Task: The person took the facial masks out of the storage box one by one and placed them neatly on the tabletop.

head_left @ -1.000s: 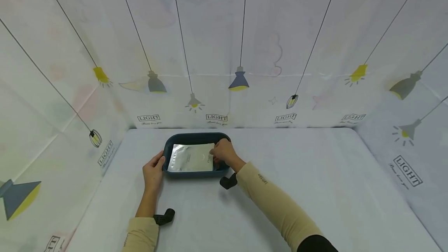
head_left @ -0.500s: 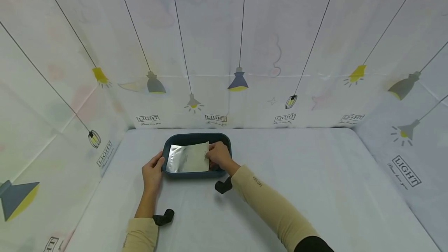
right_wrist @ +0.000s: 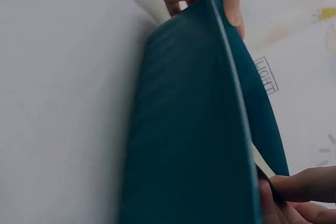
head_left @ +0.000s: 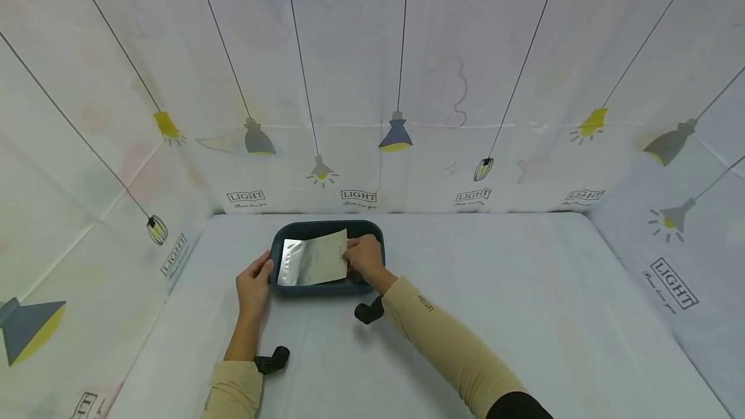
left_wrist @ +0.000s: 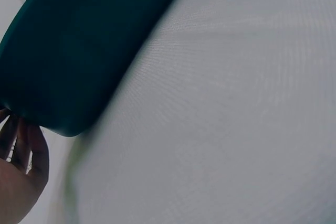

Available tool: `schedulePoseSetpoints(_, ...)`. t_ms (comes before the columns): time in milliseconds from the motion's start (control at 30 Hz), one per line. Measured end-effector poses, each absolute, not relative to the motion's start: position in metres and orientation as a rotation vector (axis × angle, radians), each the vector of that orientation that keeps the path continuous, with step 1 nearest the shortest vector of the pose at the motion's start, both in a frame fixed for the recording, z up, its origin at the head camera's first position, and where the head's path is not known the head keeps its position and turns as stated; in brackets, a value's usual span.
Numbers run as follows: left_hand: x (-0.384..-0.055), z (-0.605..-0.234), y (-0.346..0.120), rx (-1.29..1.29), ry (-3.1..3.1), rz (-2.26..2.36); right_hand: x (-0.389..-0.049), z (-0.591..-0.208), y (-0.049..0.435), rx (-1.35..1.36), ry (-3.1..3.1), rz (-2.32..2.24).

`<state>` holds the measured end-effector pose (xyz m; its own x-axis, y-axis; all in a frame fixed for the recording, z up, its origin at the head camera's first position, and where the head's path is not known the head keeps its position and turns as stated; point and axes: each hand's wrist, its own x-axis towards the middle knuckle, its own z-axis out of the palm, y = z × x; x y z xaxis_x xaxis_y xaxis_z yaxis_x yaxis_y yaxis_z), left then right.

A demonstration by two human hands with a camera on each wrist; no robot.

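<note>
A dark teal rectangular tray (head_left: 326, 290) with rounded corners stands near the back of the white table. In it lies a flat foil packet (head_left: 317, 260), silver at its left end and cream over the rest, with faint print. My left hand (head_left: 253, 290) grips the tray's left end, thumb over the rim (right_wrist: 229, 56) and fingers against the outer wall. Reaching inside, my right hand (head_left: 367, 258) pinches the packet's right edge, which is lifted and tilted above the left end. From the right wrist, thumb and fingers (right_wrist: 302, 184) show just past the rim, partly hidden by the tray wall.
Behind the table hangs a pale cloth backdrop (head_left: 431, 173) printed with lamps and LIGHT labels, and it continues down both sides. White cloth covers the table (head_left: 512, 290). A black wrist-worn device (head_left: 369, 311) sticks out by the tray's front right.
My right hand has shifted slightly left, and the packet's right edge has risen and tilted up with it. The left hand and the tray stay in place.
</note>
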<state>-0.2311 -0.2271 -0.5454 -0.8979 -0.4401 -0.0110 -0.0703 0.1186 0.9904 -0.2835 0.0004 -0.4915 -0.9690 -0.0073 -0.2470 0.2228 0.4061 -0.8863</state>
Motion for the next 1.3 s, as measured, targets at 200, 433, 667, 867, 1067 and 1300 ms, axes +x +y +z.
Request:
schedulePoseSetpoints(200,-0.231,-0.544,-0.227,0.5,-2.119,-1.822,-0.289,-0.484,0.007,0.18,2.443,-1.61)
schedulePoseSetpoints(433,-0.231,-0.545,-0.227,0.511,-2.113,-1.837,-0.293,-0.474,0.015,0.167,2.36,-1.66)
schedulePoseSetpoints(667,-0.231,-0.546,-0.227,0.495,-2.113,-1.836,-0.293,-0.468,0.023,0.171,2.279,-1.738)
schedulePoseSetpoints(867,-0.23,-0.546,-0.226,0.498,-2.117,-1.846,-0.293,-0.464,0.033,0.161,2.25,-1.774)
schedulePoseSetpoints(1067,-0.231,-0.548,-0.226,0.5,-2.134,-1.831,-0.297,-0.464,0.046,0.204,2.242,-1.769)
schedulePoseSetpoints(1300,-0.231,-0.547,-0.227,0.512,-2.149,-1.79,-0.303,-0.455,0.061,0.215,2.228,-1.771)
